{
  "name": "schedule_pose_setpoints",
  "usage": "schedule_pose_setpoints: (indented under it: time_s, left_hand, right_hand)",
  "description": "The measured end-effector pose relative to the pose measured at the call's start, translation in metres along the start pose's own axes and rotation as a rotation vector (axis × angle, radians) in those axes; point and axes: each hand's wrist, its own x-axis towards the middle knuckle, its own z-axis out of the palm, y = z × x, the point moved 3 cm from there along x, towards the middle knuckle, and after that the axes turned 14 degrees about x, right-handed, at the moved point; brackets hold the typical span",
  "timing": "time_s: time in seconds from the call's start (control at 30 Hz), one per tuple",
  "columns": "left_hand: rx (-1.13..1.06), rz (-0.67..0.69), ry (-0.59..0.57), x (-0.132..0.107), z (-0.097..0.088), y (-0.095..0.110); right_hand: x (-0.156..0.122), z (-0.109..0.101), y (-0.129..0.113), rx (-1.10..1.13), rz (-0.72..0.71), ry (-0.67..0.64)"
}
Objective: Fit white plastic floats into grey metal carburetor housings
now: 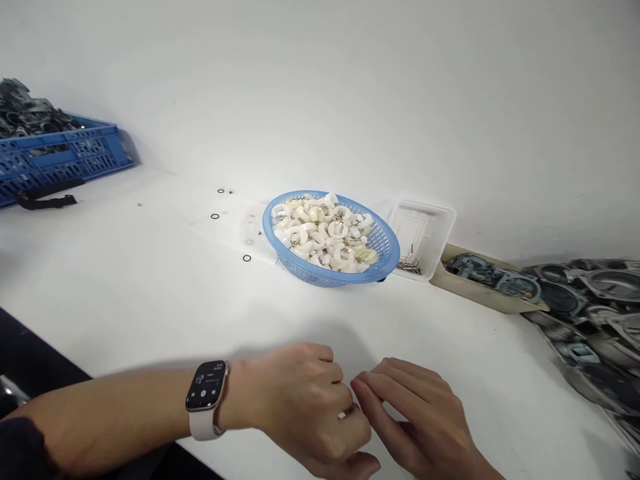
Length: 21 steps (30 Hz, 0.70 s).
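We are bringing our two hands together low on the white surface point(150, 287), and the step in hand looks to us like fitting or pinching a small white piece point(342, 415) that is showing just between the knuckles. Our left hand point(305, 407), the one wearing the watch point(207, 395), is curling into a loose fist, its fingers point(320, 363) folding in around that piece; whether they are truly gripping it we cannot tell, since the palm is hiding most of it. Our right hand point(425, 420) is lying flatter, its fingers point(380, 387) stretched out and touching the left ones, holding nothing that we can see. Well beyond the fingertips is sitting the blue basket point(331, 263) heaped with white curved pieces point(323, 233), and just to its right a white tray point(425, 230) with thin metal pins point(410, 265). A few black rings point(247, 258) are lying further left of the basket. We judge that the next move is calling for a fine, steady pinch at the fingertips.
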Motion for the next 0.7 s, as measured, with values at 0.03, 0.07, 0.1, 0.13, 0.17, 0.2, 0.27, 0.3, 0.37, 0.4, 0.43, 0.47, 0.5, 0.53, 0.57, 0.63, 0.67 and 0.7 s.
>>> schedule_pose_setpoints:
  time_s: [0.03,0.07,0.1,0.13,0.17,0.2,0.27,0.3,0.37,0.4,0.43,0.47,0.5,0.53,0.57,0.63,0.67,0.7]
  left_hand:
    - [0.001,0.004,-0.005,0.0,0.0,0.0]
    - [0.004,0.005,-0.012,0.0,0.001,0.001]
    - [0.005,0.005,-0.013,0.0,0.001,0.001]
    - [0.005,0.004,-0.011,-0.001,0.002,0.001]
    - [0.004,0.0,-0.005,-0.001,0.002,0.001]
    - [0.003,-0.005,0.003,-0.001,0.002,0.001]
    - [-0.001,-0.014,0.014,-0.001,0.001,0.0]
    - [0.0,-0.017,0.018,-0.001,0.002,0.0]
    - [0.002,-0.019,0.016,-0.001,0.002,0.001]
    - [0.002,-0.017,0.012,-0.001,0.002,0.002]
    - [0.0,-0.015,0.009,0.0,0.002,0.002]
    - [-0.005,-0.015,0.007,0.0,0.002,0.003]
    - [-0.011,-0.018,0.005,0.0,0.002,0.003]
    - [-0.015,-0.023,0.005,-0.001,0.001,0.002]
    - [-0.015,-0.028,0.001,-0.002,0.001,0.002]
    - [-0.033,-0.028,-0.012,-0.007,0.002,0.001]
    - [-0.053,-0.034,-0.035,-0.009,0.004,0.002]
    - [-0.063,-0.057,-0.074,-0.01,0.008,0.003]
  right_hand:
    - [0.0,0.0,0.0,0.001,-0.002,-0.001]
    - [0.0,0.0,0.0,0.004,-0.005,-0.005]
    - [0.0,0.0,0.0,0.008,-0.008,-0.013]
    - [0.0,0.0,0.0,0.01,-0.006,-0.02]
    - [0.0,0.0,-0.001,0.012,-0.005,-0.024]
    - [0.0,0.0,-0.001,0.012,-0.002,-0.026]
    - [-0.001,0.0,-0.001,0.011,0.003,-0.025]
    - [-0.001,0.0,0.0,0.009,0.005,-0.024]
    - [-0.002,0.001,0.001,0.004,0.001,-0.028]
    - [-0.003,0.001,0.001,-0.002,0.001,-0.03]
    - [-0.003,0.001,0.002,-0.01,0.001,-0.029]
    - [-0.002,0.0,0.002,-0.016,0.008,-0.02]
    - [-0.001,-0.003,0.002,-0.015,0.022,0.004]
    - [0.002,-0.006,0.0,-0.003,0.041,0.04]
    - [0.007,-0.01,-0.002,0.027,0.058,0.077]
    - [0.023,-0.015,-0.012,0.109,0.085,0.094]
    - [0.034,-0.015,-0.019,0.15,0.092,0.062]
    - [0.045,-0.012,-0.026,0.172,0.101,-0.015]
